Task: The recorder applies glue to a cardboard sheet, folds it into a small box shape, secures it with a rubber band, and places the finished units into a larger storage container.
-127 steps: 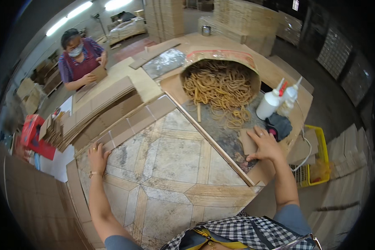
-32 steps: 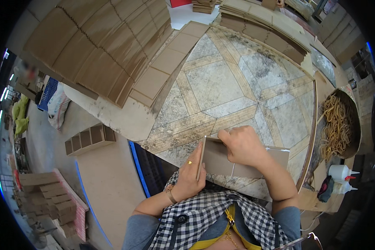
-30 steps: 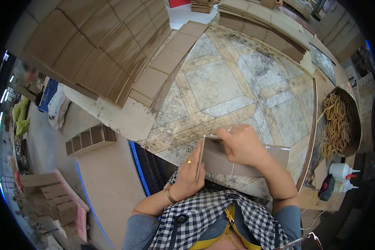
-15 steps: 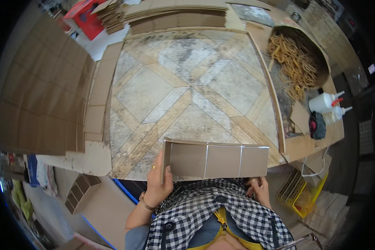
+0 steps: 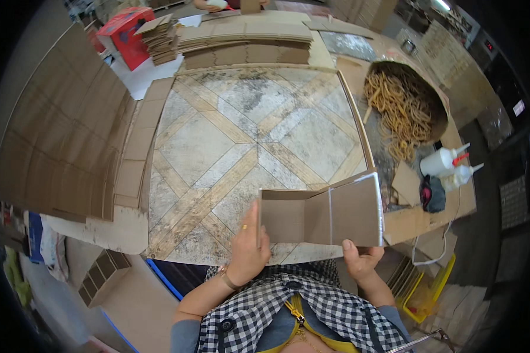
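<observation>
The right hand point(image 5: 364, 260) has risen to the creased cardboard strip point(image 5: 357, 212). The left hand point(image 5: 249, 247) and right pinch opposite ends, likely best for light, foldable board

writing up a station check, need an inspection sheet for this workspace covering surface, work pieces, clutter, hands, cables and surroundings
Surface: patterned tabletop, stained with dark and whitish marks.
Work pieces: folded cardboard piece, white lines along a crease and right edge; stacked cardboard at the far edge.
Clutter: tan loops spilling from an open sack; two white nozzle bottles and a dark bundle at right.
Hands: left hand grips the piece's left panel; right hand holds its lower right corner.
Cables: white cord loops below the right table edge.
Surroundings: yellow crate lower right; another person's hand at the far side.
</observation>
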A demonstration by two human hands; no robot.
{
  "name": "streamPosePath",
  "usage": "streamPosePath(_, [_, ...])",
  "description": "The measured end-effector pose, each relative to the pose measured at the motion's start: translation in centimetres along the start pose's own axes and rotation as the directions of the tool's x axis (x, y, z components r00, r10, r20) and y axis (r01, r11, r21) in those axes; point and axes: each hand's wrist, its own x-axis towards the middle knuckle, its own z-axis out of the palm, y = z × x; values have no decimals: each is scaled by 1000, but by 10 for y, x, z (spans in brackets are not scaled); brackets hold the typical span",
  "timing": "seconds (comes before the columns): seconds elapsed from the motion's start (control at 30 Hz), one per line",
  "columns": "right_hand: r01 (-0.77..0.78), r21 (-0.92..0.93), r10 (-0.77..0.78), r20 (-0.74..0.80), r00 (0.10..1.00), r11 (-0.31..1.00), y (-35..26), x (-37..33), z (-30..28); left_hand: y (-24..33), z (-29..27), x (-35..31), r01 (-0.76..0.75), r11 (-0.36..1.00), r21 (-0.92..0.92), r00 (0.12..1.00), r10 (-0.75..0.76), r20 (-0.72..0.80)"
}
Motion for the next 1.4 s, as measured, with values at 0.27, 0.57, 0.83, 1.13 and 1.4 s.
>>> streamPosePath(0.27, [142, -241, -126, 82, 989, 960, -11, 26, 24, 4, 15, 5, 67, 997, -29, 997, -68, -22])
streamPosePath(0.57, [417, -451, -176, 485, 857, 789, 1, 33, 51, -12, 3, 4, 53, 960, -275, 987, -8, 161])
streamPosePath(0.83, [490, -527, -213, 499, 840, 694, 1, 33, 52, -23, -12, 3, -149, 950, -273, 968, 196, 155])
streamPosePath(1.13, [97, -97, -65, 293, 954, 991, 26, 76, -21, -4, -23, 9, -176, 983, 49, 976, 167, 142])
streamPosePath(1.4, [-271, -901, 125, -242, 962, 338, 159, 156, -165, -7, -26, 21, -263, 962, -77, 945, 273, 182])
